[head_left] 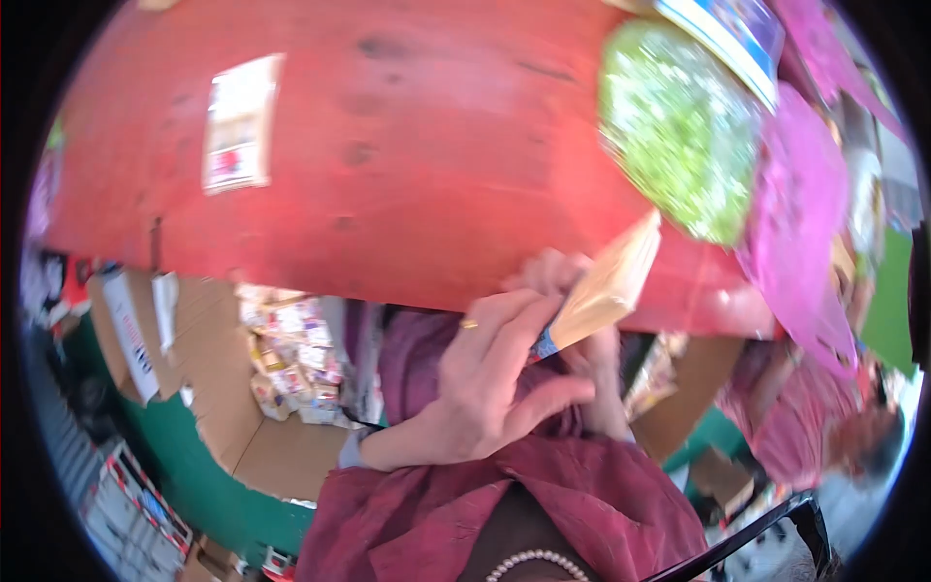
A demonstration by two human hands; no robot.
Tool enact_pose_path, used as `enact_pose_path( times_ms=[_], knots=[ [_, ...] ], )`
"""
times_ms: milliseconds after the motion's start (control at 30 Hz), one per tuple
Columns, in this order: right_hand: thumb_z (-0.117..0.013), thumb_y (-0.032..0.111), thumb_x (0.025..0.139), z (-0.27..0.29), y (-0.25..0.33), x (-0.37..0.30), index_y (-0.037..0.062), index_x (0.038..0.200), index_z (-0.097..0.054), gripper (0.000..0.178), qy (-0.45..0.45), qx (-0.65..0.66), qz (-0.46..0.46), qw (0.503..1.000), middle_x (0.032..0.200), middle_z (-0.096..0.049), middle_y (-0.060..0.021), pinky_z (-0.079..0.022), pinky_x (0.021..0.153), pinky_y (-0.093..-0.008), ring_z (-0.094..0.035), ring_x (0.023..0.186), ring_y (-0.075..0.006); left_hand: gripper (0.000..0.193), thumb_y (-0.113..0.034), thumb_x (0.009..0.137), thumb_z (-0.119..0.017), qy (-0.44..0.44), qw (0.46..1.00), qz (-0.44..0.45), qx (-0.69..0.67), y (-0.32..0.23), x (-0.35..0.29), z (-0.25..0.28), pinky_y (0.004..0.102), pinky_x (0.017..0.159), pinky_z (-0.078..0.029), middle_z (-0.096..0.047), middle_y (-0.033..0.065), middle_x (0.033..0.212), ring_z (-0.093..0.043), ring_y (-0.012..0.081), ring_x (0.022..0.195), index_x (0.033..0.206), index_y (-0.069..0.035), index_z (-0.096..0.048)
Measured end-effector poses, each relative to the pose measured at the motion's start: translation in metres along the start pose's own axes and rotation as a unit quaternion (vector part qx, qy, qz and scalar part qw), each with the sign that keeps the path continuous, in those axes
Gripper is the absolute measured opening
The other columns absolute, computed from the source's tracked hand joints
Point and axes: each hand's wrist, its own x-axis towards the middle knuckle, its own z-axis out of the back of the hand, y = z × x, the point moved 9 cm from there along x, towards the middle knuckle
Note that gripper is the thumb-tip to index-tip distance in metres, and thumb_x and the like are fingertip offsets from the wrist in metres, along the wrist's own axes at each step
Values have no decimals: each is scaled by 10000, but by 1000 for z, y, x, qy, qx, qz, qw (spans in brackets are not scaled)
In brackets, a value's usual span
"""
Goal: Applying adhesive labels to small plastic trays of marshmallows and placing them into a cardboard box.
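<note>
Slanting rightward over the table's (436,145) near edge, the packet (611,286) is apparently touched low by the nearer left hand (485,373), thumb spread; the right hand (599,353) is part-hidden behind. Neither grip can be confirmed.

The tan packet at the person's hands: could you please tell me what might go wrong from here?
The tan packet overlaps the near edge of the red table in this view, so if the fingers slip, it might fall past that edge. Its upper corner looks close to the clear bag of green contents, so a swing that way might bump the bag. The pink plastic bag seems to hang over the edge and could slip off.
</note>
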Motion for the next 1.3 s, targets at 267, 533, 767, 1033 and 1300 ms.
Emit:
enact_pose_path(
  times_ms=[267, 533, 767, 1033, 1300],
  knots=[
    [-624, -32, 757, -18, -1, -21, -66, 1081, -555, 333, -116, -143, -2, 983, 984, -623, -114, -477, 783, -260, -595, 870, -135, 276, -104, 849, -591, -69, 891, 246, -374, 81, -32, 10, 223, 759, -464, -619, 56, 962, -562, 73, 849, 1080, 46, -557],
    [-624, 9, 773, -49, -10, -19, -78, 1103, -546, 350, 86, -223, -72, 968, 786, -604, -64, -463, 640, -225, -568, 699, -113, 248, -34, 810, -576, -178, 835, 248, -457, 90, -73, 81, 278, 756, -503, -641, 86, 945, -622, 143, 822, 1050, 25, -584],
    [-578, 60, 849, -44, -27, -4, -68, 1112, -540, 295, 35, -349, -100, 931, 705, -547, -42, -446, 656, -232, -534, 649, -117, 348, -107, 890, -497, -523, 713, 276, -377, 184, -300, 223, 384, 926, -446, -559, 114, 1156, -569, 228, 1022, 1210, 20, -443],
    [-580, 58, 852, -40, -30, -7, -59, 1101, -560, 276, 8, -409, -82, 909, 725, -539, -33, -451, 628, -203, -523, 649, -99, 303, -68, 824, -581, -383, 729, 525, -217, 253, -439, 211, 335, 850, -470, -606, 86, 1034, -592, 175, 935, 1110, 20, -533],
    [-567, 43, 858, -39, -32, -8, -35, 1106, -569, 260, -28, -439, -74, 895, 731, -542, -22, -438, 593, -181, -505, 618, -80, 213, 7, 759, -589, -333, 755, 559, -81, 318, -496, 226, 300, 705, -521, -628, 118, 909, -625, 180, 791, 966, 58, -585]
  ],
)
